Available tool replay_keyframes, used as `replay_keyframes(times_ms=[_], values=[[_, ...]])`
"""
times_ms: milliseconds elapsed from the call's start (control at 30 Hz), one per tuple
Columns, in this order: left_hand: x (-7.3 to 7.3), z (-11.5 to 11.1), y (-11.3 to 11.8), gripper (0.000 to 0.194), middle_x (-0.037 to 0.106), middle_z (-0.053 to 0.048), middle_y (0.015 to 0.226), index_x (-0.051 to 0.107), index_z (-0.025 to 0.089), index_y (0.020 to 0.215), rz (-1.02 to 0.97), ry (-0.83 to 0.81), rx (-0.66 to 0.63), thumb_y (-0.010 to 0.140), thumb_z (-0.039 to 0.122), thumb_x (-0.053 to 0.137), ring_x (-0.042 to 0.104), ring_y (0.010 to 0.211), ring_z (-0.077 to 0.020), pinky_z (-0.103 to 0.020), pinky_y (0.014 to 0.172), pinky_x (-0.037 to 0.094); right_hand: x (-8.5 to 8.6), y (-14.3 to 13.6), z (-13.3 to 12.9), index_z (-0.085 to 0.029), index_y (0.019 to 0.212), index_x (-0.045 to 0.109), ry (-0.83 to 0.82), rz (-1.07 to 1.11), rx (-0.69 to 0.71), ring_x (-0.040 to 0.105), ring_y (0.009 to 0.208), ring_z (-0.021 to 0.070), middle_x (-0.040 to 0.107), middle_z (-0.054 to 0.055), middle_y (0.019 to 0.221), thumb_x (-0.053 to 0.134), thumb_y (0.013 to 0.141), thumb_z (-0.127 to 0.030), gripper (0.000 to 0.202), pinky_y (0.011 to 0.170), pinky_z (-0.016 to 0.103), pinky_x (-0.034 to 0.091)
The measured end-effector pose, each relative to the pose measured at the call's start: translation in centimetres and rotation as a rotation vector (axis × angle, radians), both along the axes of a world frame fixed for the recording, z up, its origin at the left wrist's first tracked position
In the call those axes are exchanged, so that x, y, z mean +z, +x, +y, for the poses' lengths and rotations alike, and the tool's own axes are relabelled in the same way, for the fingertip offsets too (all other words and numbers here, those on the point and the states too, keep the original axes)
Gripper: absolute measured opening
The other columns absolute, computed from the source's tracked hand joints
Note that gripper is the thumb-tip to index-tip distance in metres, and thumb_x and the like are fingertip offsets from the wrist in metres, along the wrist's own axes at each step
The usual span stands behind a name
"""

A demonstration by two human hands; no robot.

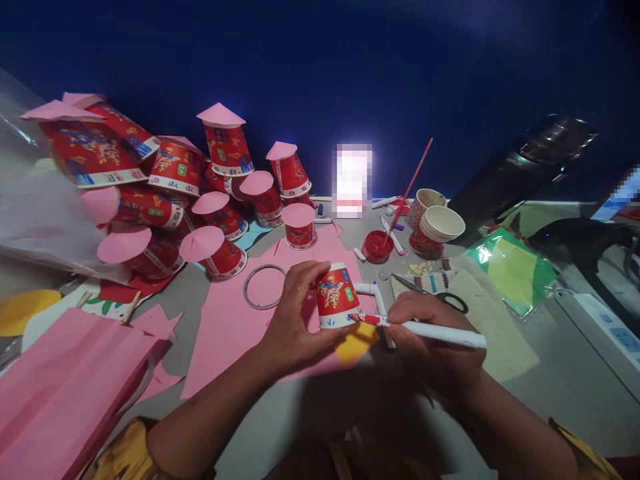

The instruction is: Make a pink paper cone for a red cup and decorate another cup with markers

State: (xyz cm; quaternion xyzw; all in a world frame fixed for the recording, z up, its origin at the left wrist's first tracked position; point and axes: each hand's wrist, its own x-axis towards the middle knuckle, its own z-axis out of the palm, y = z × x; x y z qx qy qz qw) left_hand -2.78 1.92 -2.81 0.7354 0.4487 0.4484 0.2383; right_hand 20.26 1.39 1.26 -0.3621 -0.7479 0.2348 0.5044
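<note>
Upside down in my left hand [293,320] is a red paper cup [336,297] with a printed figure, its white rim at the bottom. Thumb and fingers curve around the cup's left side and base. Small blue marks show on the rim. My right hand [435,343] grips a white marker [445,333] whose red-stained tip meets the cup's rim on the right. Beneath the hands lie pink paper [220,347] and a yellow paper piece [356,343]. A grey tape ring [246,293] rests left of the cup.
Several red cups with pink cone tops [225,150] are piled at the back left. A red paint pot [377,248] with a brush, stacked cups [437,227] and scissors [453,301] stand or lie right of centre. A black flask [520,173] leans behind; a power strip [607,333] lies far right.
</note>
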Motion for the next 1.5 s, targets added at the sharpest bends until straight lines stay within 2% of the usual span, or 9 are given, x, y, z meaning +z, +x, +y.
replay_keyframes(times_ms=[333,533,700,867,1033,1500], values=[[-0.04,-0.03,0.0,0.079,0.052,-0.011,0.141,0.045,0.033,0.148,0.004,0.006,-0.006,0.081,0.042,0.085,0.054,0.131,-0.0329,-0.053,0.106,0.055,0.13,-0.27,0.03,-0.023,0.08,0.069,0.018,-0.015,-0.002,0.069,0.056,0.015,0.074,-0.001,0.066,0.071,0.086,-0.016,0.01,0.054,0.025,0.053],[0.02,-0.01,0.02,0.081,0.051,-0.01,0.141,0.045,0.033,0.148,-0.016,0.005,-0.003,0.079,0.036,0.088,0.055,0.13,-0.0308,-0.049,0.106,0.055,0.45,-0.2,-0.01,-0.022,0.077,0.069,0.026,0.022,-0.089,0.067,0.055,0.0161,0.073,0.0,0.065,0.07,0.085,-0.016,0.01,0.057,0.028,0.056],[-0.01,-0.03,0.04,0.085,0.051,-0.009,0.142,0.044,0.034,0.148,-0.013,-0.002,-0.021,0.076,0.03,0.089,0.053,0.132,-0.0311,-0.05,0.108,0.054,0.51,-0.14,0.15,-0.022,0.076,0.069,0.019,-0.01,-0.051,0.067,0.054,0.016,0.073,0.001,0.064,0.07,0.085,-0.017,0.01,0.053,0.027,0.054],[-0.02,-0.05,0.02,0.083,0.05,-0.01,0.142,0.044,0.034,0.148,-0.021,-0.001,-0.024,0.078,0.032,0.088,0.053,0.132,-0.0307,-0.05,0.108,0.054,0.42,-0.17,0.11,-0.022,0.076,0.068,-0.013,-0.005,-0.023,0.068,0.055,0.0157,0.072,0.0,0.063,0.069,0.085,-0.015,0.011,0.054,0.026,0.054],[-0.07,0.0,-0.01,0.084,0.05,-0.009,0.141,0.044,0.033,0.149,-0.031,0.009,-0.021,0.078,0.032,0.088,0.053,0.132,-0.0297,-0.047,0.107,0.055,0.4,-0.05,0.05,-0.023,0.08,0.069,0.042,0.014,-0.1,0.069,0.056,0.016,0.074,0.0,0.068,0.07,0.083,-0.014,0.009,0.055,0.026,0.055],[-0.03,0.02,-0.1,0.081,0.05,-0.01,0.142,0.043,0.033,0.15,-0.018,0.008,-0.027,0.081,0.037,0.086,0.053,0.132,-0.0295,-0.048,0.108,0.055,-0.21,0.52,-0.06,-0.023,0.088,0.065,-0.007,-0.025,0.057,0.066,0.063,0.014,0.07,-0.001,0.074,0.068,0.088,-0.013,0.011,0.06,0.026,0.051]])
